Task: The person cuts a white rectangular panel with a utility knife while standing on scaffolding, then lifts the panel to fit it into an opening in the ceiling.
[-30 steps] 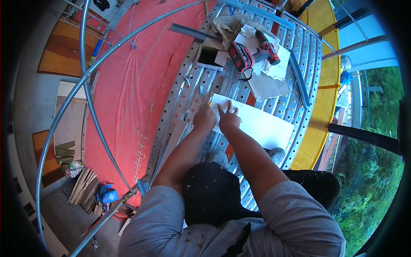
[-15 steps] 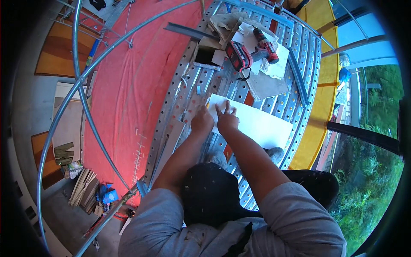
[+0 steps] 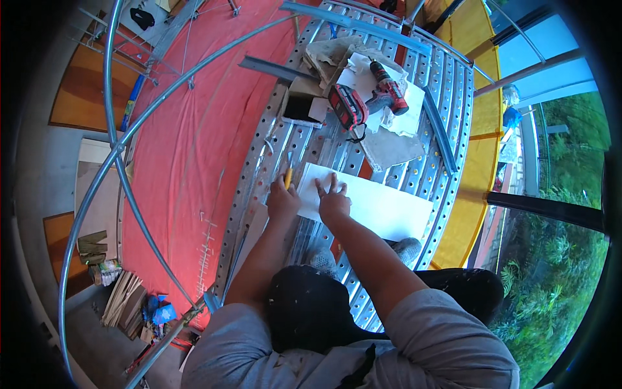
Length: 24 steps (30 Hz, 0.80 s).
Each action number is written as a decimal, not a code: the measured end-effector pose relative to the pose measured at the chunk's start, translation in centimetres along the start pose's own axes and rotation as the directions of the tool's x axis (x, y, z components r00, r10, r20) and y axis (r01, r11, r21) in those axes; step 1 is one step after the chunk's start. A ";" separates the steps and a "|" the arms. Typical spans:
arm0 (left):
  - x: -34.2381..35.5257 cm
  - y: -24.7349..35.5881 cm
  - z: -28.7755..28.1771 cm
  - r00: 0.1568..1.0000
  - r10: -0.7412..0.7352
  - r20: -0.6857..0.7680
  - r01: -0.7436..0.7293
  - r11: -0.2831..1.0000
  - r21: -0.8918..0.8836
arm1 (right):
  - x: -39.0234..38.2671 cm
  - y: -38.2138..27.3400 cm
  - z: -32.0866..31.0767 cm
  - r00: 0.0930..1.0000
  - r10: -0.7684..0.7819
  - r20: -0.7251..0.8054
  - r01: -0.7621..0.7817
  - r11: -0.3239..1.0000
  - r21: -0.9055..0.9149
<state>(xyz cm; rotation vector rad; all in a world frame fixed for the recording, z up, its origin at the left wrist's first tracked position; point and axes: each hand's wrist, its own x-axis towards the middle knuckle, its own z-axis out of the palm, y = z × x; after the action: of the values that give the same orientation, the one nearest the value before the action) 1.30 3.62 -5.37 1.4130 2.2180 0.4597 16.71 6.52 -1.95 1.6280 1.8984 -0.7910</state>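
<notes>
My left hand (image 3: 283,202) grips a yellow-handled tool (image 3: 287,179) with a thin tip, just beside the left edge of a white board (image 3: 382,207). My right hand (image 3: 334,202) rests on that board with its fingers spread. The board lies on a perforated metal deck (image 3: 437,202) in front of my grey shoes (image 3: 405,251). Beyond it, a red-and-black drill (image 3: 391,91) lies on pale scraps, next to a red-and-black cased tool (image 3: 350,107), an open box (image 3: 301,104) and a grey offcut (image 3: 395,150).
A metal channel (image 3: 439,126) lies along the right side. Crossed scaffold tubes (image 3: 116,149) stand at left beside pink sheeting (image 3: 175,162). Yellow netting (image 3: 473,188) lines the right edge, with glass and greenery (image 3: 544,279) beyond. Wood strips (image 3: 120,298) are piled on the floor below.
The view has tilted, so the deck and its contents sit lower in the picture. My left hand has shifted slightly left from the board's corner, showing more of the yellow tool.
</notes>
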 end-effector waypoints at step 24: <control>-1.5 4.0 -1.9 0.972 0.086 0.217 -0.096 0.995 0.036 | 0.1 0.7 0.2 0.999 -0.015 -0.042 0.016 1.000 0.021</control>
<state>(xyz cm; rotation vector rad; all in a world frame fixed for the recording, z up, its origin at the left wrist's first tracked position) 3.79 3.90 -1.41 1.5172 2.0091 0.2727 17.36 6.56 -2.23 1.6571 1.9400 -0.7916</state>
